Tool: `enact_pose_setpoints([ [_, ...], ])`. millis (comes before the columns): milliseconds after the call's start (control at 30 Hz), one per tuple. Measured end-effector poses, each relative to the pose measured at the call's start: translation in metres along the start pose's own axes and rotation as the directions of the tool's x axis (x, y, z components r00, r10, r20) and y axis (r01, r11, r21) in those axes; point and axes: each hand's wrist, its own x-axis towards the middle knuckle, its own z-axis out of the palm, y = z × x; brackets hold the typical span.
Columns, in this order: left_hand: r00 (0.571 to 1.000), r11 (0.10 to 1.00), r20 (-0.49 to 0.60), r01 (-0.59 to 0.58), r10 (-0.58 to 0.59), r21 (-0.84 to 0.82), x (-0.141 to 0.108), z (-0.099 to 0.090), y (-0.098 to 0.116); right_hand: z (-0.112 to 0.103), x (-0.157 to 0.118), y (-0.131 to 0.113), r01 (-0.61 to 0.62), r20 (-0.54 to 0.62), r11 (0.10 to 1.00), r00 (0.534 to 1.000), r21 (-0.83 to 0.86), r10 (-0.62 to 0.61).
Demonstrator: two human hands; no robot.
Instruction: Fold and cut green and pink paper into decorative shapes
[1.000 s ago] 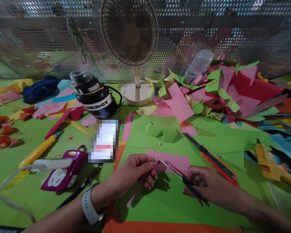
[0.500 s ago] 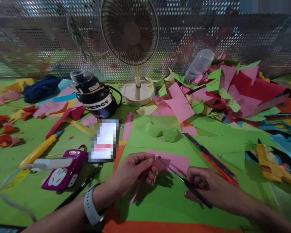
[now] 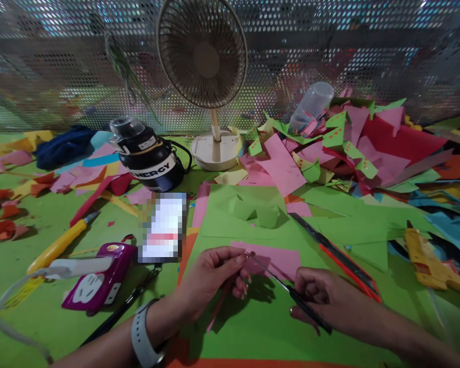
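My left hand (image 3: 224, 273), with a pale watch on its wrist, pinches a narrow pink paper strip (image 3: 216, 313) that hangs down below the fingers. In my right hand (image 3: 320, 296) is a thin metal tool with a black handle (image 3: 309, 311), its tip touching or very near my left fingertips. Whether the tip grips the paper is too small to tell. Beneath the hands lies a pink paper rectangle (image 3: 279, 261) on green sheets (image 3: 268, 322). Folded green paper pieces (image 3: 257, 210) sit just behind it.
A red and black cutter (image 3: 345, 266) and a yellow glue gun (image 3: 425, 258) lie right. Left are a phone (image 3: 163, 227), a purple device (image 3: 103, 278), a yellow pen-like tool (image 3: 61, 243) and a black bottle (image 3: 149, 158). Behind stand a fan (image 3: 207, 59) and heaped paper scraps (image 3: 402, 148).
The view has shifted slightly, so most things appear a little lower. Both hands keep nearly the same pose, the tool's tip still at my left fingertips.
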Motion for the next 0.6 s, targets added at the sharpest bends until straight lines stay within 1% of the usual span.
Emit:
enact_pose_setpoints([
  [267, 1.000, 1.000, -0.001, 0.019, -0.019, -0.002, -0.0013, 0.0031, 0.0032, 0.0013, 0.0002, -0.0033, 0.008, -0.004, 1.000, 1.000, 0.021, -0.008],
  [500, 1.000, 0.999, 0.021, 0.007, -0.007, 0.036, -0.0017, 0.0015, 0.0023, -0.0006, 0.0012, 0.0012, -0.002, 0.003, 1.000, 1.000, 0.014, 0.002],
  [600, 1.000, 1.000, 0.023, 0.015, -0.015, 0.021, -0.0013, 0.0011, 0.0021, -0.0010, 0.0013, 0.0020, -0.007, 0.011, 1.000, 1.000, 0.011, 0.006],
])
